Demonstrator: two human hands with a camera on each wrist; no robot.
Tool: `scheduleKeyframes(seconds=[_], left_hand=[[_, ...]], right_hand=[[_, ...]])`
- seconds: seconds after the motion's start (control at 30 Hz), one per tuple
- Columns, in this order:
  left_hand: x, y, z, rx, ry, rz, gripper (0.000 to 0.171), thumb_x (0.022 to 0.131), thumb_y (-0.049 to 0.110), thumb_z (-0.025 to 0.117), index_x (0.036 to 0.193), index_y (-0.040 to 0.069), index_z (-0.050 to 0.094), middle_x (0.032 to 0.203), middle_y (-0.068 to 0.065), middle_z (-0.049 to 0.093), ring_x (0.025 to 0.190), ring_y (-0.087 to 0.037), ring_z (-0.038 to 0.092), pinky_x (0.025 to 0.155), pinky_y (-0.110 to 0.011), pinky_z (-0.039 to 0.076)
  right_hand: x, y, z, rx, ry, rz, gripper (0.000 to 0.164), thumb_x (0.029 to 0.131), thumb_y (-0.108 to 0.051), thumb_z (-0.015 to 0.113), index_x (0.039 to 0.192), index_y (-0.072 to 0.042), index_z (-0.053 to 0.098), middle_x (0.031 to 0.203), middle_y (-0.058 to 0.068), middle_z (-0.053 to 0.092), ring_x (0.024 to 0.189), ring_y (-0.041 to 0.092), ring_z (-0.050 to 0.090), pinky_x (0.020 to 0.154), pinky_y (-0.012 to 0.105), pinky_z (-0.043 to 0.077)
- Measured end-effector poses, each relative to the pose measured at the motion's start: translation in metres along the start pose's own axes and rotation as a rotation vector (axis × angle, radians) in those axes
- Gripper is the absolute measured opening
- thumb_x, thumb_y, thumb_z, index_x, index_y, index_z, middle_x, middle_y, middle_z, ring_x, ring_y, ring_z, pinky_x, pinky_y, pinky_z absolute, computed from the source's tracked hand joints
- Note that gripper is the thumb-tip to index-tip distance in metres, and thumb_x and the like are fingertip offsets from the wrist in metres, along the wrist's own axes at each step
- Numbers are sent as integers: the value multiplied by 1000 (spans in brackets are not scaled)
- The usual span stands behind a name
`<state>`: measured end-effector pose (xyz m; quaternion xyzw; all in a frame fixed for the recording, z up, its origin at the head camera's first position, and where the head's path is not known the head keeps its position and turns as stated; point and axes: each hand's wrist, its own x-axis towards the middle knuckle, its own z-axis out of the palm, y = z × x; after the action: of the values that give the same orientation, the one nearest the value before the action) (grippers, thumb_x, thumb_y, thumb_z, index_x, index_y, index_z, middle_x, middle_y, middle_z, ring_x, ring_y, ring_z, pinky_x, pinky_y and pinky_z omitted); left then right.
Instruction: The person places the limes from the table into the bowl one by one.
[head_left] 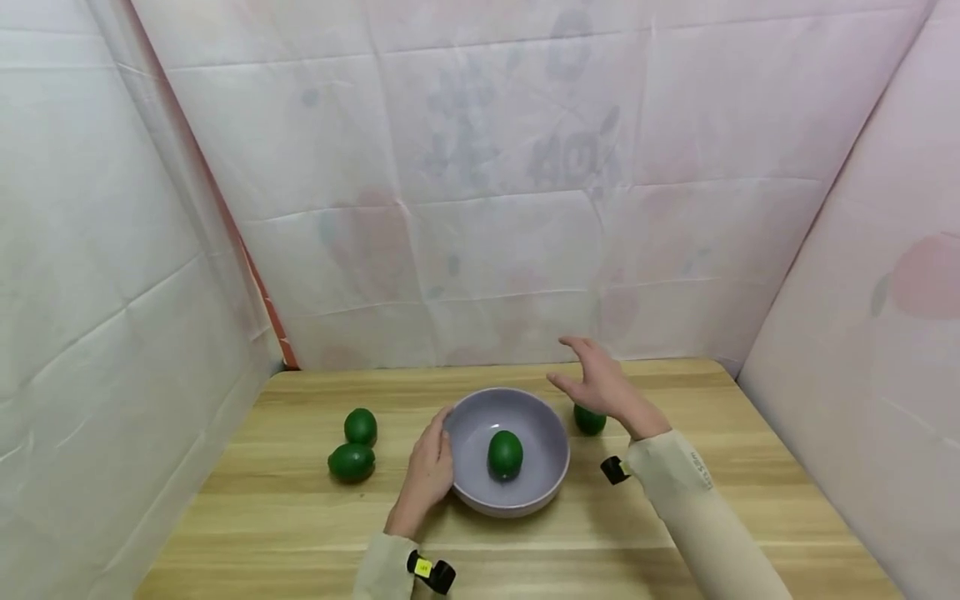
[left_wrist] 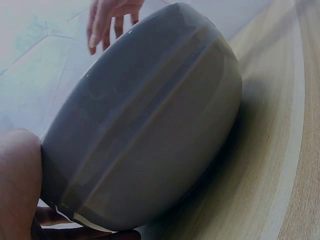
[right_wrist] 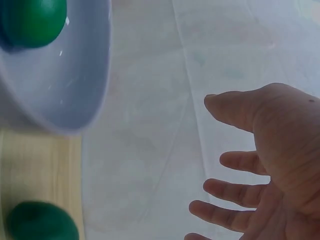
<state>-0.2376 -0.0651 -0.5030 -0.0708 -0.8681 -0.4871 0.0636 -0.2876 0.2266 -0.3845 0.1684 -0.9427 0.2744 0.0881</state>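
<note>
A lavender-grey bowl stands on the wooden table with one dark green lime inside it. My left hand holds the bowl by its left side; in the left wrist view, its fingers reach around the bowl wall. Over on the right, my right hand hovers with fingers spread and nothing in them. Below that hand, a second lime lies beside the bowl, partly covered in the head view. The right wrist view shows the empty right palm and the same lime lower left.
Two more limes, one farther and one nearer, lie close together left of the bowl. Pale printed cloth hangs behind the table and along both sides. Each wrist wears a dark strap with a small camera.
</note>
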Motion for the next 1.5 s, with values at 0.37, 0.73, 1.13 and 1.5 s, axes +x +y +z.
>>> scheduleKeyframes(seconds=[0.37, 0.73, 1.13, 1.5], left_hand=[[-2, 0, -3, 30, 9, 23, 45, 110, 11, 33, 155, 12, 40, 158, -14, 46, 147, -34, 44, 119, -53, 40], [3, 2, -2, 16, -7, -3, 46, 111, 15, 30, 156, 16, 39, 160, -10, 44, 150, -30, 41, 122, -50, 37], [-2, 5, -6, 12, -7, 2, 46, 110, 11, 31, 156, 13, 39, 159, -13, 44, 149, -33, 41, 121, -54, 37], [-6, 1, -1, 5, -21, 2, 46, 111, 14, 30, 156, 13, 38, 159, -12, 44, 149, -32, 42, 120, -52, 38]], right_hand=[[-6, 34, 2, -42, -97, 66, 61, 99, -25, 63, 149, 4, 42, 149, 36, 42, 136, 56, 43, 108, 71, 40], [-5, 60, 5, -86, -168, 49, 61, 93, -18, 69, 143, 8, 47, 144, 39, 46, 130, 57, 47, 104, 68, 44], [-10, 70, 17, -69, -313, 100, 74, 87, -17, 78, 148, 5, 42, 149, 39, 39, 134, 58, 43, 105, 68, 44], [-20, 76, 28, -47, -328, 64, 78, 77, -4, 82, 145, 6, 46, 146, 40, 41, 133, 59, 43, 104, 68, 45]])
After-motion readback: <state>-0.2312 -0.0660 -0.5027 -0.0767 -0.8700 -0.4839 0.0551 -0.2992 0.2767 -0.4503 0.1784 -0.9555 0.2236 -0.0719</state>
